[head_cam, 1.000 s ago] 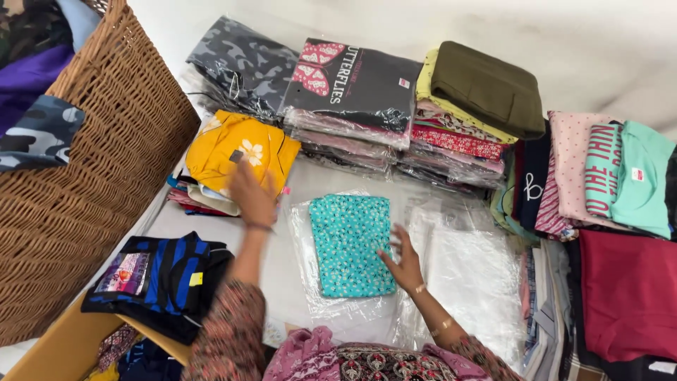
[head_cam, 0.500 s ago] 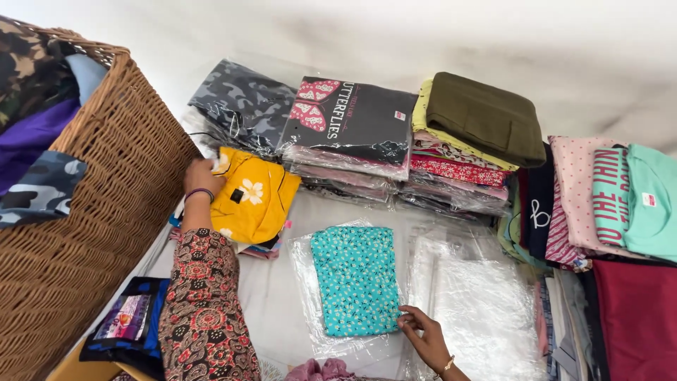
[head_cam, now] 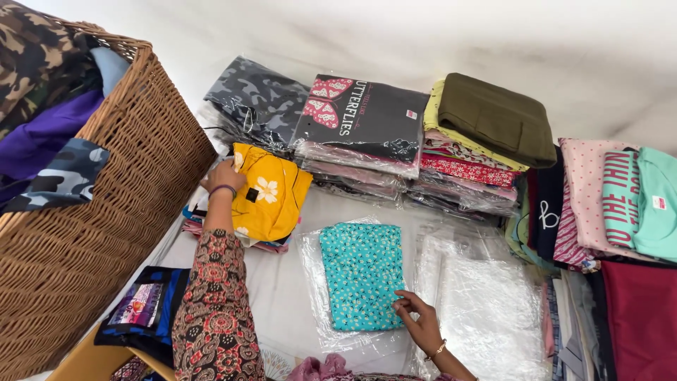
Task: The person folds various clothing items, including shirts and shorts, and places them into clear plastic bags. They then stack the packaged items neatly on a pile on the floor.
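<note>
Right, my left fingers: curled over the far left edge of the yellow shirt (head_cam: 271, 200); whether they pinch it I cannot tell.
My left hand (head_cam: 223, 176): resting on that shirt's far left corner, a dark band at the wrist, the patterned sleeve (head_cam: 215, 303) running back towards me.
My right fingers: loosely bent and close together, tips pressed on the near right corner of the teal shirt (head_cam: 362, 275).
My right hand (head_cam: 422, 323): low at the near edge, a bangle at the wrist, lying partly on clear plastic.
Yellow shirt: folded, with white flowers, on top of a small stack at the left, just beside the wicker basket (head_cam: 134, 204).
Teal shirt: folded, dotted, lying flat on a clear bag (head_cam: 317, 296) in the middle, near me.
Loose bags (head_cam: 486, 303): a heap of clear plastic just right of the teal shirt.
Far stacks: bagged clothes, topped by a camouflage piece (head_cam: 257, 99), a black shirt (head_cam: 367, 116) and an olive one (head_cam: 497, 116).
Right side: pink, mint and dark red clothes (head_cam: 627, 204).
</note>
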